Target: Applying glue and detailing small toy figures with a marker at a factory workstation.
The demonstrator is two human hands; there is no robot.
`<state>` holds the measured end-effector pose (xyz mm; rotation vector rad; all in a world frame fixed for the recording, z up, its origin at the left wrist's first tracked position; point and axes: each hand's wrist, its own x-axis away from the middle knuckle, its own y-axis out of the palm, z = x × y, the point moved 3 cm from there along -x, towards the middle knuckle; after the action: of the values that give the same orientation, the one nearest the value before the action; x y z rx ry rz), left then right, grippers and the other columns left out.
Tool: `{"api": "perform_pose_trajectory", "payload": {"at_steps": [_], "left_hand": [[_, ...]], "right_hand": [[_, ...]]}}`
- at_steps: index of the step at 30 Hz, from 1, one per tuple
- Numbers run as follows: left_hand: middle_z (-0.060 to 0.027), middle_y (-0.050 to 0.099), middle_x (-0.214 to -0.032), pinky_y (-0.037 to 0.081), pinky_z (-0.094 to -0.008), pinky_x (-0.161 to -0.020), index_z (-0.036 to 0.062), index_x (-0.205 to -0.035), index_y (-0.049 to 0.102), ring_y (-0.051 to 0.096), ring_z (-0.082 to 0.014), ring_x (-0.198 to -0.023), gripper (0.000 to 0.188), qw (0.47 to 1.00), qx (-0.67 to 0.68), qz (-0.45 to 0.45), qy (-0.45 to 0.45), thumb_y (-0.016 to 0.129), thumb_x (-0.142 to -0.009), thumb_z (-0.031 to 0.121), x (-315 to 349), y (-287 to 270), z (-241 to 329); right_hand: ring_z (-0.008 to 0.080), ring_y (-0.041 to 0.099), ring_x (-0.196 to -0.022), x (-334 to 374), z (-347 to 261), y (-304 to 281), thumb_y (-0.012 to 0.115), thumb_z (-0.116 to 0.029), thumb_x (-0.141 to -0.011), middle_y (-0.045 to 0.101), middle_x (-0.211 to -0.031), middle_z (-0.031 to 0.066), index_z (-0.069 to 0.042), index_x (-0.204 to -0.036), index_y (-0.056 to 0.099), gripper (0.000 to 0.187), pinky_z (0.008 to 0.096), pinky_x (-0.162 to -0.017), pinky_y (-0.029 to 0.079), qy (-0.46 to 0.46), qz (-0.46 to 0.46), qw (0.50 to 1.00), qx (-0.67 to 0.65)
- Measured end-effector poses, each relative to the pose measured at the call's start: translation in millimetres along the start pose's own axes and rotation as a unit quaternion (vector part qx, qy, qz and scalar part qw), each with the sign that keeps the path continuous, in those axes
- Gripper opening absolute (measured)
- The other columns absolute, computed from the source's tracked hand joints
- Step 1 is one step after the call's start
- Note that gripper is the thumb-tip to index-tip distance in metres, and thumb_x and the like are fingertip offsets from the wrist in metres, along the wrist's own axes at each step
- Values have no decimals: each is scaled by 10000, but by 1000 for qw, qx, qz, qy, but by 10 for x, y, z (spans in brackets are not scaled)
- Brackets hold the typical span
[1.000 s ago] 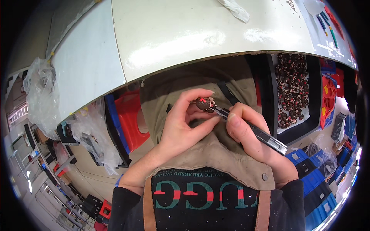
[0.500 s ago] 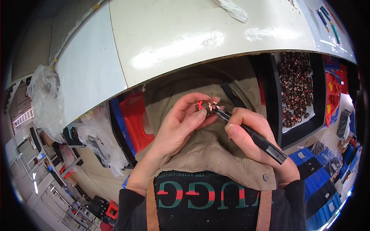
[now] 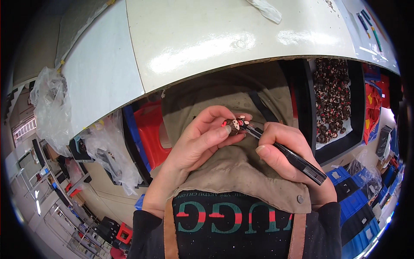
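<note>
Between the thumb and fingers of my left hand (image 3: 200, 142) is a small dark-brown figurine (image 3: 233, 125) with cream and red parts. Its lower side is hidden by the fingers. My right hand (image 3: 280, 146) is wrapped round a black-handled utility knife (image 3: 299, 165), held slantwise with its narrow metal tip at the figurine's right side. Whether the tip presses in or only touches is too small to tell. Both hands are above my brown apron (image 3: 241, 162), close to the table's near edge.
The pale table (image 3: 194, 26) curves across the far side, with a crumpled white cloth (image 3: 265, 11) and several pens or thin tools (image 3: 371, 30) on it. A black tray (image 3: 338, 149) of similar brown pieces stands at right. Red stool (image 3: 153, 134) and plastic bags (image 3: 54, 103) are at left.
The figurine has turned in my left fingers, and its cream patch now faces up more. My right hand and the knife have shifted slightly right and nearer to me.
</note>
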<state>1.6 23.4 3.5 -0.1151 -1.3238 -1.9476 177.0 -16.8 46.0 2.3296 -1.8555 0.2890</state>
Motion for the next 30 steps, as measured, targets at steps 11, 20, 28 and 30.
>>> {"api": "perform_pose_trajectory", "payload": {"at_steps": [11, 20, 28, 30], "left_hand": [[-155, 536, -1197, 466, -302, -903, -17, -1312, 384, 573, -230, -1049, 662, 997, -62, -1, -51, 670, -754, 195, 30, 35, 36], [-146, 556, -1154, 472, -290, -892, -44, -1285, 405, 584, -220, -1028, 697, 998, -43, -6, -52, 705, -759, 301, 53, 5, 21], [-141, 565, -1138, 479, -292, -890, -56, -1266, 420, 593, -216, -1011, 705, 998, -46, -2, -46, 713, -761, 340, 34, 13, -16], [-141, 566, -1136, 477, -293, -893, -57, -1264, 421, 593, -215, -1011, 706, 998, -44, 1, -49, 712, -761, 344, 32, 24, -15]], "right_hand": [[198, 454, -538, 30, -5, -59, 570, -233, -839, 484, -610, 61, -51, -697, 540, 233, 309, -495, 337, -93, -27, 994, 51], [213, 429, -505, -10, -99, -58, 570, -249, -831, 460, -588, 56, -56, -695, 558, 237, 324, -458, 310, -147, -44, 983, 101], [228, 441, -506, -26, -63, -78, 587, -229, -814, 450, -585, 58, -48, -693, 550, 221, 332, -463, 317, -152, -55, 980, 114], [229, 441, -503, -23, -63, -80, 590, -229, -811, 449, -584, 59, -48, -693, 549, 220, 336, -465, 320, -150, -55, 980, 115]]}}
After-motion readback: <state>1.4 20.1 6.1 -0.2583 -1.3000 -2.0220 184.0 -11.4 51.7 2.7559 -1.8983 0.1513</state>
